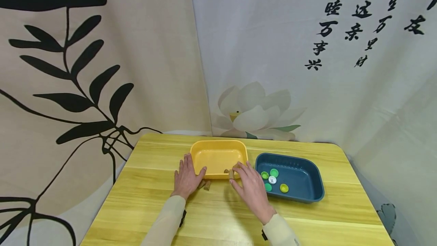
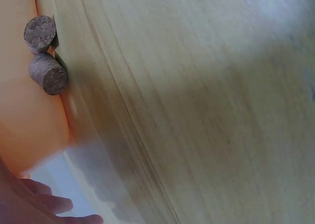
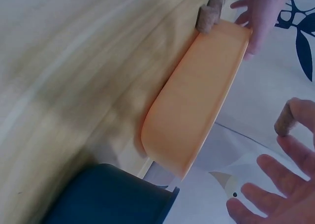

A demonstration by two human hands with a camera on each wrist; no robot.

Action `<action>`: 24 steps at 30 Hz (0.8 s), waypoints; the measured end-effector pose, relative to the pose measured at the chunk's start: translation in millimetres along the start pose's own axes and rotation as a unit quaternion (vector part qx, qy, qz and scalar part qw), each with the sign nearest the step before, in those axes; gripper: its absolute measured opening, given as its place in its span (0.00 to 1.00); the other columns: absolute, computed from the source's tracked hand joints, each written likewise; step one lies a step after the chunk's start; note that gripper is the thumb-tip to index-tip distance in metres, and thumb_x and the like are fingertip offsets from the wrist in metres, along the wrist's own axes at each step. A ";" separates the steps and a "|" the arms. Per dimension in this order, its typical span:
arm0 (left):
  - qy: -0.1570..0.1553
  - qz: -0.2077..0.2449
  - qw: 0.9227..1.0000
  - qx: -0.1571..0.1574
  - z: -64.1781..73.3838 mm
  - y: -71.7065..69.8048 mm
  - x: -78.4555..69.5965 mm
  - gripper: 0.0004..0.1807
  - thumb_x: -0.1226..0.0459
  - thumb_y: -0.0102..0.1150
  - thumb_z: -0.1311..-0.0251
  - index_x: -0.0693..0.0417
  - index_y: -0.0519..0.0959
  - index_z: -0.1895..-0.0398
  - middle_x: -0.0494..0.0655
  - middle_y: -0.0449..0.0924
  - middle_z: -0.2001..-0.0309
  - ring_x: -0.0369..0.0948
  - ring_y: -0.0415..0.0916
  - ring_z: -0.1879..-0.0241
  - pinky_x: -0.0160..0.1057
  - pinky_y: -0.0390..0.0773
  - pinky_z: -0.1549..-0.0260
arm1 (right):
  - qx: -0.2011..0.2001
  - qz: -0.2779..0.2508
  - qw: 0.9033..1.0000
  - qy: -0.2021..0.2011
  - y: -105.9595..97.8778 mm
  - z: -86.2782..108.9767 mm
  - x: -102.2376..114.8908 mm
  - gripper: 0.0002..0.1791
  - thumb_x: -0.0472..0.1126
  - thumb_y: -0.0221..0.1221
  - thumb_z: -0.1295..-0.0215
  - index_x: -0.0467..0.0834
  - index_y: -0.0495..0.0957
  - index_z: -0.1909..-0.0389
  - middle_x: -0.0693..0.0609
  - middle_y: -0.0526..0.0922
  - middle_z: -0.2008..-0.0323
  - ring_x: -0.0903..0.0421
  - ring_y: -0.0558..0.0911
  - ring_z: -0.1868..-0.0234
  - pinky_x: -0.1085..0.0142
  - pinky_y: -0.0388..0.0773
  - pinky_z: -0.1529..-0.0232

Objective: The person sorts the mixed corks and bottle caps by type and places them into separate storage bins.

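Note:
My right hand (image 1: 250, 189) pinches a cork (image 1: 231, 174) upright between thumb and fingers, over the near rim of the yellow tray (image 1: 218, 145). In the right wrist view this cork (image 3: 284, 120) shows between the thumb and a fingertip, the other fingers spread. Inside the tray, by its near wall, lies another small cork (image 1: 226, 171). My left hand (image 1: 187, 177) rests at the tray's left side with its fingers stretched out. Close to that hand, two corks (image 1: 207, 185) lie on the table against the tray's near wall; the left wrist view shows their round ends (image 2: 55, 81).
Right of the yellow tray stands a dark blue tray (image 1: 304, 181) holding several bottle caps, green, yellow and white (image 1: 272, 180). Both trays are on a wooden table (image 1: 211, 219). Printed cloth (image 1: 164, 67) hangs behind the table's far edge.

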State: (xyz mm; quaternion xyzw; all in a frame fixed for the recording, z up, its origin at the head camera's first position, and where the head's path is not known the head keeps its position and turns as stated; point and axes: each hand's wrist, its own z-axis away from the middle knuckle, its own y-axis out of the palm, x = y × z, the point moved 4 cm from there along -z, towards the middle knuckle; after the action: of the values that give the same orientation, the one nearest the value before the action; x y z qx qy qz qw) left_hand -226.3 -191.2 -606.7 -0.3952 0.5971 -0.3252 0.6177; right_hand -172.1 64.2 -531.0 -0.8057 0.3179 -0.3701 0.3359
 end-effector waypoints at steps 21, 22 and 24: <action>0.002 0.000 1.000 0.000 0.6 0.6 0.1 0.56 0.32 0.45 0.30 0.61 0.41 0.16 0.62 0.42 0.17 0.64 0.44 0.21 0.75 0.52 0.31 | 0.050 0.016 0.997 0.052 45.4 -39.0 -15.0 0.20 0.52 0.69 0.33 0.44 0.85 0.46 0.41 0.80 0.36 0.36 0.72 0.30 0.36 0.74 0.38; 0.001 -0.001 1.000 0.001 0.5 0.8 0.2 0.56 0.31 0.45 0.30 0.61 0.40 0.16 0.61 0.42 0.17 0.63 0.44 0.21 0.75 0.52 0.31 | 0.053 0.022 0.997 0.050 48.1 -40.5 -15.2 0.20 0.52 0.69 0.33 0.45 0.85 0.47 0.41 0.81 0.36 0.36 0.73 0.30 0.36 0.74 0.38; 0.001 0.002 1.000 0.001 0.5 0.9 0.0 0.56 0.31 0.45 0.30 0.61 0.41 0.16 0.62 0.42 0.17 0.64 0.44 0.21 0.75 0.52 0.31 | 0.059 0.035 0.996 0.048 52.4 -43.6 -15.4 0.20 0.53 0.69 0.32 0.45 0.85 0.47 0.42 0.81 0.37 0.36 0.73 0.30 0.37 0.75 0.39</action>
State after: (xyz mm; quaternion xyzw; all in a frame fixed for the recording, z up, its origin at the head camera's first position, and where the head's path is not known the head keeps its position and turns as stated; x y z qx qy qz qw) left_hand -225.9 -190.7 -607.5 -0.3932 0.5980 -0.3253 0.6181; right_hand -229.3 32.6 -555.7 -0.7541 0.3392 -0.4142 0.3803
